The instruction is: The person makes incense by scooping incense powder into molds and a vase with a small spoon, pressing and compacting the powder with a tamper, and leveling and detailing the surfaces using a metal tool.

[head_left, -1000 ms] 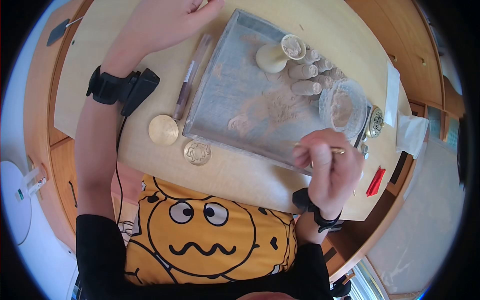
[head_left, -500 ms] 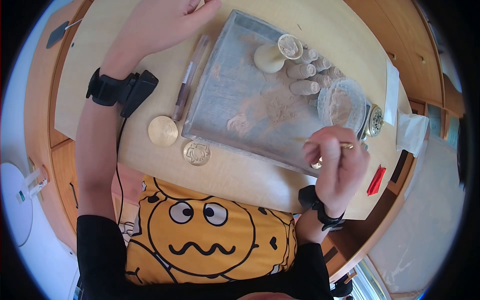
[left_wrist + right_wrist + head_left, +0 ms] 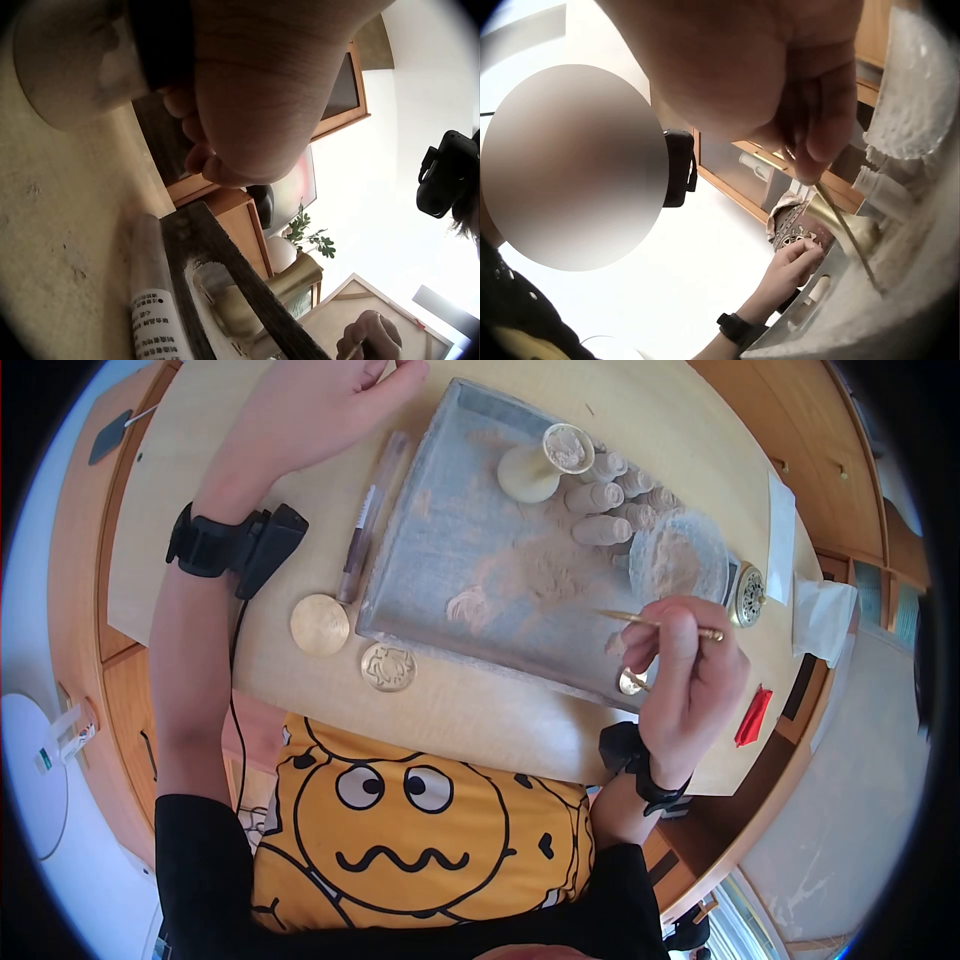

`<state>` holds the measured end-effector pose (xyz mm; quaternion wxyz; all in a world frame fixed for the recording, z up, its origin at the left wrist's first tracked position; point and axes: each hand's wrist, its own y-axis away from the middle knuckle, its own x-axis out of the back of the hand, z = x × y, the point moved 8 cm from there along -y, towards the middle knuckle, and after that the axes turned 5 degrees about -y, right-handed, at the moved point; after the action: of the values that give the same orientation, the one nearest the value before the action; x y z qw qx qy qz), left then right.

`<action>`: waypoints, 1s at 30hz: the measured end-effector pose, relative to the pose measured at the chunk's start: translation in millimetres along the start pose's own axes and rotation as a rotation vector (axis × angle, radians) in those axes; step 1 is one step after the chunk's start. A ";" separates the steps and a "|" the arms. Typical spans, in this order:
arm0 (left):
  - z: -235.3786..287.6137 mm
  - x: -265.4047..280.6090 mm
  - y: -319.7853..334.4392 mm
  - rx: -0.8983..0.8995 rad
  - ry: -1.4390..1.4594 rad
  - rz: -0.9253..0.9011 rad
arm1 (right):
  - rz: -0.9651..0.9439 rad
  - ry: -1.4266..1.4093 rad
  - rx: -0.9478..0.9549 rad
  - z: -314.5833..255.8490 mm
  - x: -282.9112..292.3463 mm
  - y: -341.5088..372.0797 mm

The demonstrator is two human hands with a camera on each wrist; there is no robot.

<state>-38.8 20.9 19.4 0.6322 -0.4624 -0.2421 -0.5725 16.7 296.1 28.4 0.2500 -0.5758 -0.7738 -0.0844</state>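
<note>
My right hand (image 3: pixel 695 680) pinches a thin brass rod (image 3: pixel 660 623) between thumb and fingers over the near right corner of a grey tray (image 3: pixel 520 672). In the right wrist view the rod's tip points down close over the powdery tray floor. Under this hand a small round brass piece (image 3: pixel 631 680) is partly covered. My left hand (image 3: pixel 335 405), cut off by the top edge, has loosely curled fingers and an extended thumb. In the left wrist view it overlaps the black lid (image 3: pixel 161 41) of a powder-filled jar (image 3: pixel 75 60).
The tray holds brown powder (image 3: pixel 550 570), a brass vase-like vessel (image 3: pixel 528 472), several dusty vials (image 3: pixel 600 498) and a clear bowl (image 3: pixel 680 560). A labelled tube (image 3: pixel 368 520), a brass disc (image 3: pixel 320 624) and a patterned disc (image 3: pixel 388 667) lie left. A red packet (image 3: pixel 754 717) is right.
My right hand has moved a little to the right, and the brass rod now shows at full length, pointing left over the tray. My left hand stays at the table's far side.
</note>
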 end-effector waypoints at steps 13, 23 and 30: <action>-0.8 -1.4 0.4 -0.007 -0.044 0.031 | 0.004 0.026 -0.021 3.2 10.7 -0.5; -3.0 -4.5 -0.7 0.077 0.048 -0.053 | -0.118 -0.006 0.026 -5.9 -6.8 3.1; -0.4 -0.7 -1.0 0.015 -0.004 -0.014 | -0.035 -0.022 -0.004 -6.4 4.6 3.6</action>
<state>-40.0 20.9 19.0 0.6312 -0.4569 -0.2510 -0.5743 20.9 298.5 35.6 0.2388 -0.5634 -0.7864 -0.0840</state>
